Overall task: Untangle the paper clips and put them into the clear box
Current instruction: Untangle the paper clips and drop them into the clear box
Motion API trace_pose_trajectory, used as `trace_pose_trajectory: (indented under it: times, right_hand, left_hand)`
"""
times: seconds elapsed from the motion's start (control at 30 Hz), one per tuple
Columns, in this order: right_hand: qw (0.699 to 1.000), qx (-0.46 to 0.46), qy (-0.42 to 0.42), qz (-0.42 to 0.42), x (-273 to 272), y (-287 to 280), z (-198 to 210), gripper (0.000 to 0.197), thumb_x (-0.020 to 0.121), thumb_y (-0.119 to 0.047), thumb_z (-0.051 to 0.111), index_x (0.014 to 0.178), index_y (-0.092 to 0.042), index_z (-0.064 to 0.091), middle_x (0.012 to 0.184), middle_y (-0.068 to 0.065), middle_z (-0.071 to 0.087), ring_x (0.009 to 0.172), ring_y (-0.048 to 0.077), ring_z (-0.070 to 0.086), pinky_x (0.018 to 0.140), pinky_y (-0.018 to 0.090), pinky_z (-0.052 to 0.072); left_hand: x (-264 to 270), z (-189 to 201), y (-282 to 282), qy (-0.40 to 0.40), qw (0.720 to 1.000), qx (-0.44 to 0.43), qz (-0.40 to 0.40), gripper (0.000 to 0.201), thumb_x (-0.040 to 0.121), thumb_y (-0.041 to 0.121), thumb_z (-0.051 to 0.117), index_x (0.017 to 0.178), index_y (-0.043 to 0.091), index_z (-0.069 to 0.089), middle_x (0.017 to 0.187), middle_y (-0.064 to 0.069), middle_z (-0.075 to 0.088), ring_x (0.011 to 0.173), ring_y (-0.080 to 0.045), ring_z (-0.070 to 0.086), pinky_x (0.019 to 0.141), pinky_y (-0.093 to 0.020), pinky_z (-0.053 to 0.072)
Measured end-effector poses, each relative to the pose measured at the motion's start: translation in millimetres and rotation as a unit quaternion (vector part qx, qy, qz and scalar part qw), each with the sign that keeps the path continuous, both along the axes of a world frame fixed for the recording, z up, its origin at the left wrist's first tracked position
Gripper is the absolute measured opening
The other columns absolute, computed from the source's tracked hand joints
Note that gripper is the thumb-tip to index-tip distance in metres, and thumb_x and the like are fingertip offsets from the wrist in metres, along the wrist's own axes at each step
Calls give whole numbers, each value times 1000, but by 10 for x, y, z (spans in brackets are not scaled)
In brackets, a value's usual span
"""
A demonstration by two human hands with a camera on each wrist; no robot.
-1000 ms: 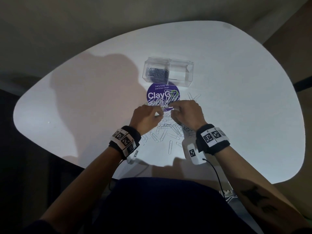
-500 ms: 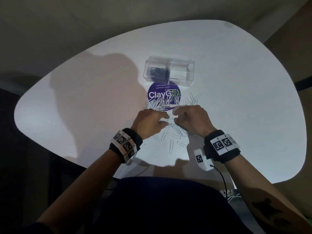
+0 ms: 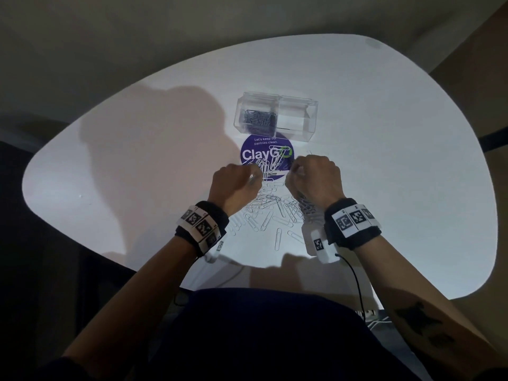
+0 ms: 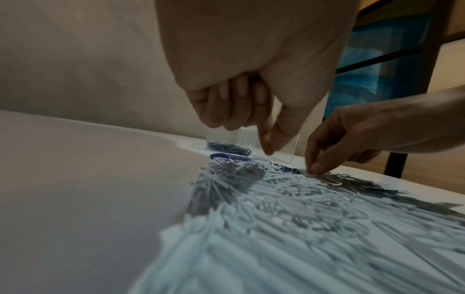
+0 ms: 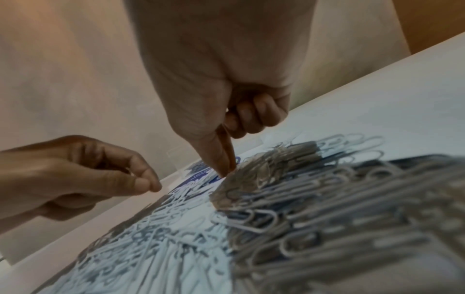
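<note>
A pile of white paper clips (image 3: pixel 272 210) lies spread on the white table (image 3: pixel 384 160), and part of it covers a round purple sticker (image 3: pixel 265 154). Beyond the sticker stands the clear box (image 3: pixel 276 116), whose left compartment holds dark clips (image 3: pixel 258 118). My left hand (image 3: pixel 254 179) hovers at the pile's far left. Its thumb and forefinger (image 5: pixel 151 186) are pinched together, and the head view shows a grey glint of a clip at the tips. My right hand (image 3: pixel 297 173) pinches down into the clips (image 5: pixel 226 171) at the pile's far right. Its other fingers are curled.
The table's near edge runs just behind my wrists, and a black cable (image 3: pixel 357 284) trails off it on the right. A dark chair frame with blue fabric (image 4: pixel 377 69) stands beyond the table's far side. Bare table lies to the left and right of the pile.
My hands, which worked fingertip to fingertip over the pile, have drawn apart sideways. The left is now at the sticker's left edge and the right at its right edge.
</note>
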State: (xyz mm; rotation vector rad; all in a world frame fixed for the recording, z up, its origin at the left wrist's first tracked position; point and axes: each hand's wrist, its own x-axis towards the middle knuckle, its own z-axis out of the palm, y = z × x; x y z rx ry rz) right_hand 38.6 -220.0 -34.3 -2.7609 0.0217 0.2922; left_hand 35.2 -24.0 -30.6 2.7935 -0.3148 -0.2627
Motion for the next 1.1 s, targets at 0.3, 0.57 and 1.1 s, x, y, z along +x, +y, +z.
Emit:
trace_pose_trajectory:
  times: [0.3, 0.57, 1.1]
  right_hand:
    - [999, 17, -28, -11, 80, 16, -6, 26, 91, -23, 53, 111, -23, 71, 103, 9, 72, 95, 37, 64, 73, 36, 47]
    - [999, 22, 23, 14, 175, -35, -49, 11, 82, -23, 63, 89, -19, 71, 96, 5, 71, 90, 30, 63, 68, 29, 39]
    - [868, 456, 106, -165, 209, -20, -20, 29, 78, 6, 58, 69, -16, 42, 61, 6, 49, 50, 17, 46, 47, 28, 34]
  left_hand:
    - [337, -3, -405, -34, 999, -35, 8, 29, 87, 40, 64, 98, 13, 68, 87, -7, 72, 77, -29, 67, 63, -27, 39]
    - [395, -103, -227, 38, 993, -80, 72, 18, 85, 30, 55, 87, 22, 72, 85, -1, 73, 77, -25, 64, 67, -28, 44]
    - [276, -18, -55, -17, 999, -27, -4, 19, 86, 24, 55, 104, 24, 64, 86, -6, 71, 79, -30, 63, 67, -30, 39]
